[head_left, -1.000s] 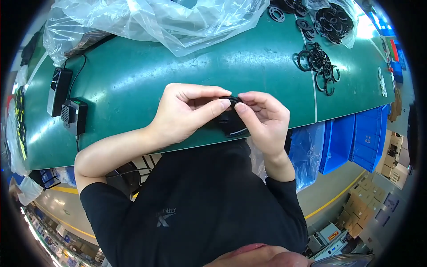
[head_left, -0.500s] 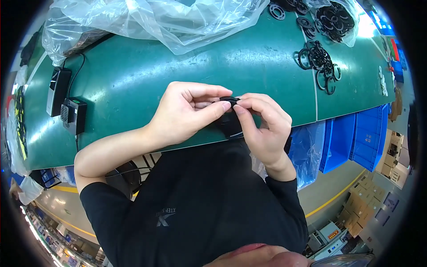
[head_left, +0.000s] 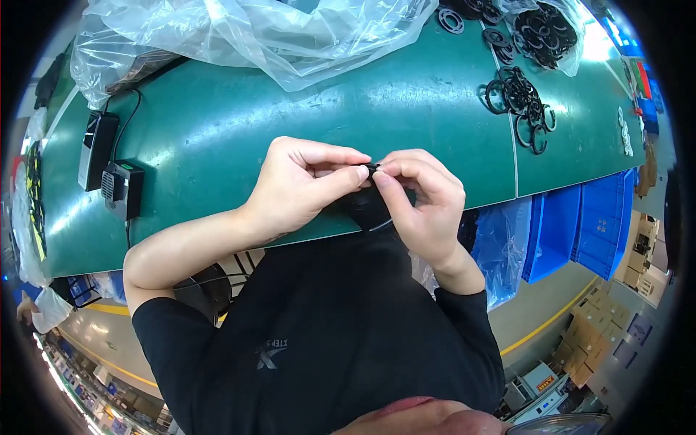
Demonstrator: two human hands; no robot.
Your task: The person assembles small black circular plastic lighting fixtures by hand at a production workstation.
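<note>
My left hand (head_left: pixel 301 185) and my right hand (head_left: pixel 424 199) meet over the near edge of the green table (head_left: pixel 304 109). Between their pinched fingertips sits a small black part (head_left: pixel 372 168), mostly hidden by the fingers. A larger black piece (head_left: pixel 370 210) hangs just below the hands, and I cannot tell its shape. Both thumbs and forefingers press on the small part from either side.
A heap of black rubber rings (head_left: pixel 518 101) lies at the right of the table, with more in a clear bag (head_left: pixel 544 29) behind. A crumpled clear plastic bag (head_left: pixel 254 32) covers the far side. Two black adapters (head_left: pixel 109 170) sit left. Blue bins (head_left: pixel 580 225) stand below right.
Both hands have stayed in place; the fingertips have closed a little tighter on the small black part.
</note>
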